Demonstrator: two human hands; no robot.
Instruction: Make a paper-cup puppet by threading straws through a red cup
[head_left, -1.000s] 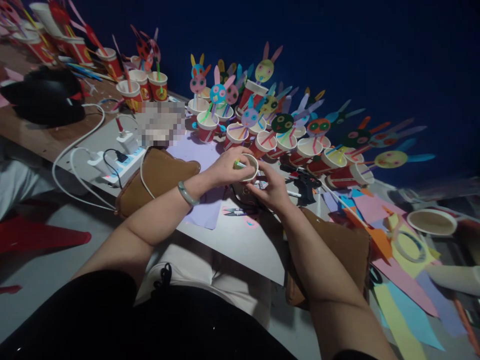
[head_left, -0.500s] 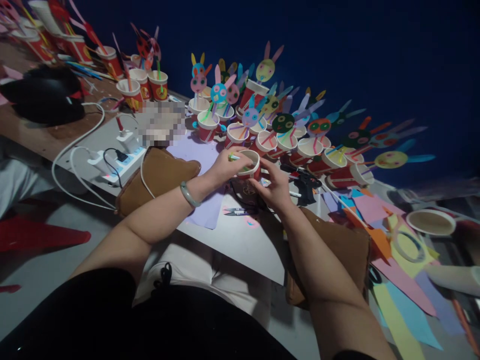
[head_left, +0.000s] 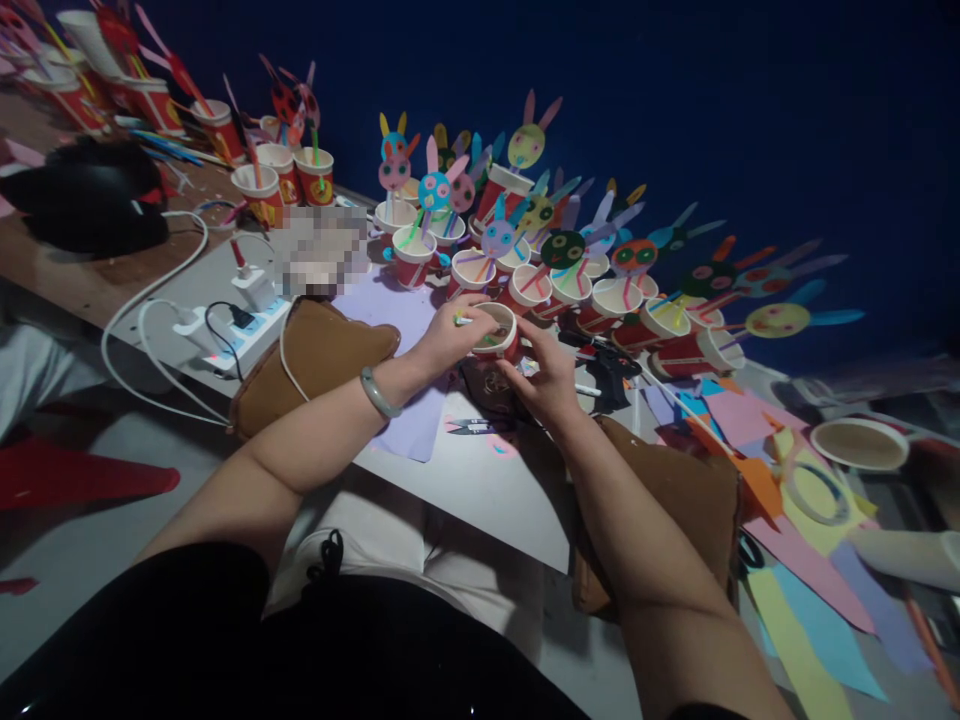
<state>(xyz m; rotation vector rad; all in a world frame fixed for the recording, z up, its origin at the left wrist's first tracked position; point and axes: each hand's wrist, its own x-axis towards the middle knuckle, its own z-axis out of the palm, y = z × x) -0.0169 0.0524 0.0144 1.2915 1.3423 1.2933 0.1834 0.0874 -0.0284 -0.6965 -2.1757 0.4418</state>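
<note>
A red-and-white paper cup is held upright above the table, its mouth facing me. My right hand grips the cup's right side, thumb low and fingers near the rim. My left hand is at its left rim, with fingertips reaching into the mouth. Between those fingers a thin green-and-white piece pokes out; its exact kind is unclear. What the fingertips touch inside is mostly hidden. Below the cup, thread snips lie on the white table, beside a purple sheet.
Several cups with paper rabbit heads stand behind my hands. Brown cushions flank the table edge. A power strip with cables is at left; a black glue gun, coloured paper and a tape roll are at right.
Both hands stay at the cup. The green-and-white piece in my left fingers has shifted slightly and shows less green. The view has moved a little.
</note>
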